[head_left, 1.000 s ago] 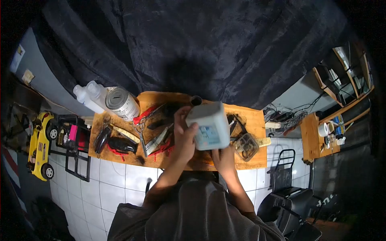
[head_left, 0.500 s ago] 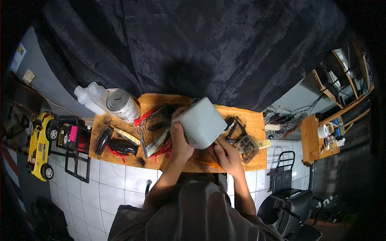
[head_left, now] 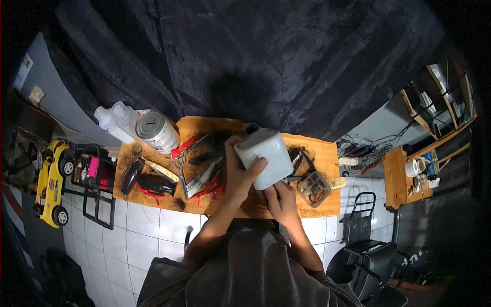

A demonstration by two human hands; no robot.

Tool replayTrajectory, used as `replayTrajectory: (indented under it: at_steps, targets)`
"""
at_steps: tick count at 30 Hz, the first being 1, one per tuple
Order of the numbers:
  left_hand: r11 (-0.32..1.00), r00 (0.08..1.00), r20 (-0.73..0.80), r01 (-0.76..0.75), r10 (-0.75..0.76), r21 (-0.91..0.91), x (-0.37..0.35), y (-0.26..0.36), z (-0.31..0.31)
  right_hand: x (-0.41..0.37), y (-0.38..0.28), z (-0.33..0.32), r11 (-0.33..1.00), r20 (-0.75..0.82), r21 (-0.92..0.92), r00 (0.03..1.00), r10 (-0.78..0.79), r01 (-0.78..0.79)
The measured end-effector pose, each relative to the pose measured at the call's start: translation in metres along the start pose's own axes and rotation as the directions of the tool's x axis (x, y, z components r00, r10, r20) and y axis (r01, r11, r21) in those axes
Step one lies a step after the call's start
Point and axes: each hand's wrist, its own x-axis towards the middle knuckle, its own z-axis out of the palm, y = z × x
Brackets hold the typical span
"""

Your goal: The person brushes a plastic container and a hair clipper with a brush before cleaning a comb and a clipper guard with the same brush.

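A wooden table (head_left: 326, 148) scattered with dark hair stands against a black curtain (head_left: 286, 56). Just above its middle, the person's left hand (head_left: 239, 171) is clamped round a tilted white container (head_left: 271, 156), thumb across one face. The right hand (head_left: 282, 204) has its fingers bunched at the container's lower edge; I can't tell whether they grip it. To the left, clippers (head_left: 157, 184) and scissors (head_left: 180, 166) lie below a metal can (head_left: 156, 134) and pale bottles (head_left: 111, 124). White tiles (head_left: 140, 235) cover the floor, a yellow toy car (head_left: 51, 187) on one side, a black chair (head_left: 376, 263) on the other.
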Motion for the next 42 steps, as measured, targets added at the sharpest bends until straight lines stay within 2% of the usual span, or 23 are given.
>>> replayTrajectory:
  at_steps: [3, 6, 7, 12, 14, 15, 17, 19, 22, 23, 25, 26, 27, 28, 30, 31, 32, 33, 34, 35, 38, 39, 42]
  targets:
    - [0.986, 0.995, -0.059, 0.073, -0.082, -0.151, 0.006, 0.013, 0.003, -0.005, 0.003, 0.004, 0.984, -0.178, 0.177, 0.984, 0.008, 0.024]
    - [0.975, 0.994, 0.035, 0.107, -0.102, -0.195, 0.005, 0.009, -0.001, -0.005, 0.014, 0.003, 0.958, -0.072, 0.217, 0.975, 0.209, -0.190]
    - [0.967, 0.992, 0.073, 0.120, -0.106, -0.225, 0.003, 0.008, 0.001, -0.005, 0.020, 0.005, 0.966, -0.086, 0.186, 0.976, 0.201, -0.183]
    - [0.978, 0.994, -0.047, 0.091, -0.101, -0.189, -0.011, -0.015, 0.012, -0.006, 0.022, 0.016, 0.994, -0.087, 0.014, 0.990, 0.111, -0.111]
    - [0.971, 0.994, -0.025, 0.097, -0.105, -0.219, -0.011, -0.015, 0.009, -0.005, 0.022, 0.014, 0.990, -0.103, 0.129, 0.993, 0.063, -0.049]
    - [0.993, 0.998, 0.057, 0.000, 0.006, -0.116, -0.005, -0.016, 0.007, -0.004, 0.023, 0.013, 0.982, -0.114, 0.186, 0.993, 0.039, -0.017]
    - [0.999, 0.994, 0.107, -0.008, 0.013, -0.047, 0.000, -0.012, 0.006, -0.003, 0.030, 0.011, 0.926, -0.087, 0.371, 0.991, 0.103, -0.063]
    - [0.999, 0.994, 0.104, -0.020, 0.023, -0.030, 0.000, -0.012, 0.004, -0.002, 0.017, -0.003, 0.693, 0.158, 0.666, 0.961, 0.229, -0.275]
    - [0.998, 0.997, 0.050, -0.050, 0.052, -0.047, 0.003, -0.025, -0.007, 0.001, 0.002, -0.019, 0.195, 0.452, 0.831, 0.836, 0.310, -0.521]
    - [0.998, 0.997, 0.048, -0.062, 0.063, -0.025, 0.007, -0.027, -0.013, 0.001, 0.000, -0.018, 0.404, 0.445, 0.717, 0.819, 0.362, -0.568]
    - [0.994, 0.992, 0.061, -0.109, 0.107, 0.028, 0.012, -0.025, -0.024, -0.005, 0.004, -0.017, 0.216, 0.565, 0.718, 0.736, 0.373, -0.661]
    - [0.997, 0.998, -0.023, -0.052, 0.051, -0.048, 0.013, -0.023, -0.028, -0.008, 0.008, -0.017, 0.119, 0.622, 0.706, 0.692, 0.367, -0.698]
    - [0.992, 0.995, -0.103, -0.003, -0.011, -0.129, 0.015, -0.017, -0.029, -0.010, 0.017, -0.015, 0.114, 0.636, 0.698, 0.686, 0.354, -0.707]
    - [0.976, 0.981, -0.180, 0.036, -0.075, -0.213, 0.016, -0.011, -0.030, -0.014, 0.022, -0.017, 0.009, 0.628, 0.739, 0.693, 0.353, -0.674]
    - [0.984, 0.965, -0.254, 0.020, -0.066, -0.178, 0.022, 0.001, -0.035, -0.020, 0.030, -0.026, -0.196, 0.611, 0.788, 0.707, 0.355, -0.583]
    - [0.982, 0.966, -0.248, 0.028, -0.075, -0.186, 0.023, 0.004, -0.041, -0.016, 0.035, -0.029, 0.091, 0.433, 0.880, 0.865, 0.256, -0.467]
    - [0.980, 0.967, -0.239, 0.041, -0.088, -0.194, 0.022, 0.006, -0.043, -0.014, 0.039, -0.030, 0.471, 0.233, 0.815, 0.935, 0.268, -0.338]
    - [0.964, 0.940, -0.292, 0.103, -0.175, -0.246, 0.020, 0.006, -0.042, -0.008, 0.038, -0.030, 0.779, 0.039, 0.601, 0.980, 0.197, -0.180]
    - [0.955, 0.941, -0.257, 0.154, -0.221, -0.255, 0.017, 0.008, -0.040, -0.005, 0.019, -0.034, 0.905, -0.040, 0.419, 0.994, 0.105, -0.079]
    - [0.943, 0.938, -0.222, 0.206, -0.266, -0.260, 0.012, 0.010, -0.039, -0.002, 0.001, -0.039, 0.979, -0.119, 0.205, 0.993, 0.012, 0.012]
    - [0.816, 0.898, 0.007, 0.402, -0.440, -0.416, 0.000, 0.037, -0.030, 0.003, -0.038, -0.051, 0.995, -0.151, 0.016, 0.984, -0.098, 0.102]
    - [0.741, 0.868, 0.109, 0.473, -0.484, -0.476, -0.003, 0.044, -0.030, 0.004, -0.029, -0.051, 0.990, -0.196, 0.121, 0.979, -0.054, 0.079]
    - [0.753, 0.797, 0.169, 0.604, -0.581, -0.262, -0.011, 0.033, -0.046, 0.004, -0.018, -0.054, 0.991, -0.058, 0.093, 0.993, 0.103, -0.097]
